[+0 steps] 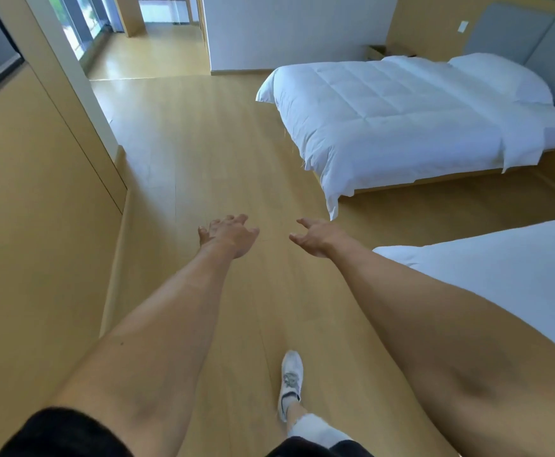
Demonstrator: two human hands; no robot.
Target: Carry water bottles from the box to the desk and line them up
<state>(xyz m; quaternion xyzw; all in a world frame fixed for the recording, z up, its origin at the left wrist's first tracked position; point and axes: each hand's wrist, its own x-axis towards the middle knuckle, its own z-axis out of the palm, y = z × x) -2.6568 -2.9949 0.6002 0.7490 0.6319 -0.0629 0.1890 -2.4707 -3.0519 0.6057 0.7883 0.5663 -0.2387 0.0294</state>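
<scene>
No water bottle, no box and no worktop appear anywhere in the frame; their place cannot be told, so the direction of any bottle from either grip, and its long axis, cannot be stated. This is the finding on which the next move turns: judged from the task, a bottle has to be fetched or the box reached first, and both lie outside the view.

Left hand (pixel 228 235): centre of frame, arm stretched forward, fingers loosely spread and slightly curled, holding nothing. Right hand (pixel 315 237): just right of it, level with it, fingers relaxed and apart, palm turned inward, likewise empty. The two are near each other but apart, over bare wooden floor (pixel 210 153). Neither can be called nearer to the task's things.

One foot in a white shoe (pixel 291 384) is planted ahead at lower centre, which suggests walking, probably in transit between box and worktop.

Surroundings: a bed with white quilt (pixel 401 120) fills the upper right; the corner of a second bed (pixel 500 278) lies at the right edge, close beside the right forearm. A wooden wall panel (pixel 39 192) runs down the left. An open passage with a window (pixel 81 31) lies at upper left.

The floor lane ahead, between the panel and the beds, carries no visible obstruction.
</scene>
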